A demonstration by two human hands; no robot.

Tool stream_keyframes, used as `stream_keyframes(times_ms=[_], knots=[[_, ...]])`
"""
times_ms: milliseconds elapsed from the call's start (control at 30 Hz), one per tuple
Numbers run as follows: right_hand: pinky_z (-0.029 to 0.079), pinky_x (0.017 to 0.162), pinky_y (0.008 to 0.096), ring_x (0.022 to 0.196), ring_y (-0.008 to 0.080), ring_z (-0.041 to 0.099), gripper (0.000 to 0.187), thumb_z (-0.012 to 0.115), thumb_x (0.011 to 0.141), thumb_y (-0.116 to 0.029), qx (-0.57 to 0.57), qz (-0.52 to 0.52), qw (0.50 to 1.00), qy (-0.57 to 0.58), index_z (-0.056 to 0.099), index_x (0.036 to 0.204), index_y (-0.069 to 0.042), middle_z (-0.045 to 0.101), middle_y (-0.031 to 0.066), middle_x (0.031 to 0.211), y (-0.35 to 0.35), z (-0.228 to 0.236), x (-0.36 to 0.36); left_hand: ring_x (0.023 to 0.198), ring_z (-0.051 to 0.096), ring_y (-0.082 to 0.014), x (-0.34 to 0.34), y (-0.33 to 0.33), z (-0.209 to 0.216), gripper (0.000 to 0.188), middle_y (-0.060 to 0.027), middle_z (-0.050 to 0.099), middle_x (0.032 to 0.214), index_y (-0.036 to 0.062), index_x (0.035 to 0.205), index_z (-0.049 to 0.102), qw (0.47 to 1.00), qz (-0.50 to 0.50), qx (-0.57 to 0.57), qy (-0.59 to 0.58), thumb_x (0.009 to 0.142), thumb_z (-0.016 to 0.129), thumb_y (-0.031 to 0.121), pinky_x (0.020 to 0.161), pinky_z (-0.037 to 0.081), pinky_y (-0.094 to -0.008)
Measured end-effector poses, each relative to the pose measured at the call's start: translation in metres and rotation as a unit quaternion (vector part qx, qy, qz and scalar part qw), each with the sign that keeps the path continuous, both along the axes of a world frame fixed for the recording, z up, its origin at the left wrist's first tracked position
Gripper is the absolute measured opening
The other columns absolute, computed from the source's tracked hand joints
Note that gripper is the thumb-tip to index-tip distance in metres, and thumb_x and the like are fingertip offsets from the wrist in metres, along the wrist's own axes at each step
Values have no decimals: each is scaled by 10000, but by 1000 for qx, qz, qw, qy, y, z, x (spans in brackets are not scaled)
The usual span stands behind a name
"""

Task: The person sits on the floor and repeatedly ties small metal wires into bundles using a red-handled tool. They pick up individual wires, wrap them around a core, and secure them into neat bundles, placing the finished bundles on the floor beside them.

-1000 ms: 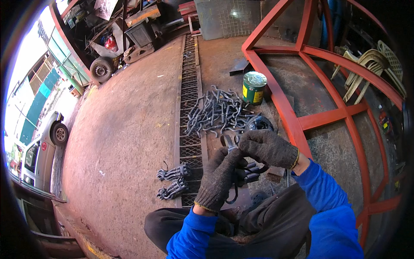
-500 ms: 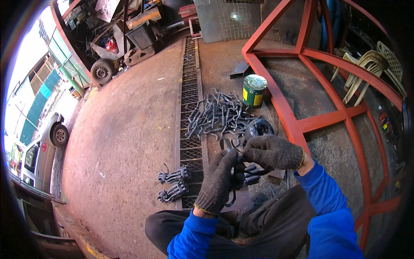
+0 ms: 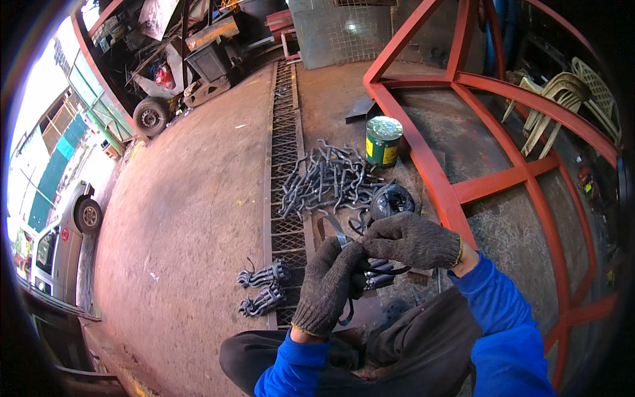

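Grey knit gloves cover both hands, which meet in front of my folded legs. My left hand [image 3: 327, 284] is closed on a flat dark strap [image 3: 341, 234], whose loop rises above the fingers; a dark tail hangs below that hand. Fingertips of my right hand [image 3: 417, 239] pinch the strap beside the left thumb. Partly hidden beneath the hands lies a group of dark metal rods [image 3: 380, 278]. Two tied bundles of bent rods, an upper bundle [image 3: 263, 274] and a lower bundle [image 3: 262, 301], rest on the floor to the left.
A heap of loose bent rods [image 3: 327, 180] lies ahead over the floor grating [image 3: 280, 126]. Beside it are a green can [image 3: 382, 151] and a black plastic-wrapped bundle [image 3: 391, 201]. A red steel frame [image 3: 493, 185] stands along the right. Far left, a vehicle [image 3: 63, 241] is parked.
Both hands stay together on the strap and shift slightly. The strap's loop now stands out farther left, and a length of it shows under the right hand. The view has moved a little.
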State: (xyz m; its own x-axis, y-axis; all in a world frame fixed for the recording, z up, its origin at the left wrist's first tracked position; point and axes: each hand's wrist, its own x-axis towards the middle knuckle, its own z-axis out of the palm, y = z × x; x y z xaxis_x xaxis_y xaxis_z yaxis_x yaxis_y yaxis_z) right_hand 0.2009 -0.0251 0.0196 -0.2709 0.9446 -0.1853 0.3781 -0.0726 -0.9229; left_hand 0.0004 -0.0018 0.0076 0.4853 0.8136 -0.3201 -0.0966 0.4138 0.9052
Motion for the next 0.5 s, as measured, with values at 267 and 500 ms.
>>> stream_keyframes(times_ms=[267,500], knots=[[511,830,315,908,146,645,275,661,917,-220,40,-21,998,49,672,1105,-20,704,104,973,-8,11,-9,579,524,-96,2,-6,-3,300,-38,583,774,47,997,604,998,37,-20,-51,983,546,341,492,410,-230],[508,864,301,967,135,633,323,657,931,-225,10,-8,1000,-24,650,1177,-16,693,95,1051,-9,22,-15,645,566,-122,-4,1,6,157,-23,579,796,54,996,604,997,67,-40,-4,952,560,199,522,437,-230]])
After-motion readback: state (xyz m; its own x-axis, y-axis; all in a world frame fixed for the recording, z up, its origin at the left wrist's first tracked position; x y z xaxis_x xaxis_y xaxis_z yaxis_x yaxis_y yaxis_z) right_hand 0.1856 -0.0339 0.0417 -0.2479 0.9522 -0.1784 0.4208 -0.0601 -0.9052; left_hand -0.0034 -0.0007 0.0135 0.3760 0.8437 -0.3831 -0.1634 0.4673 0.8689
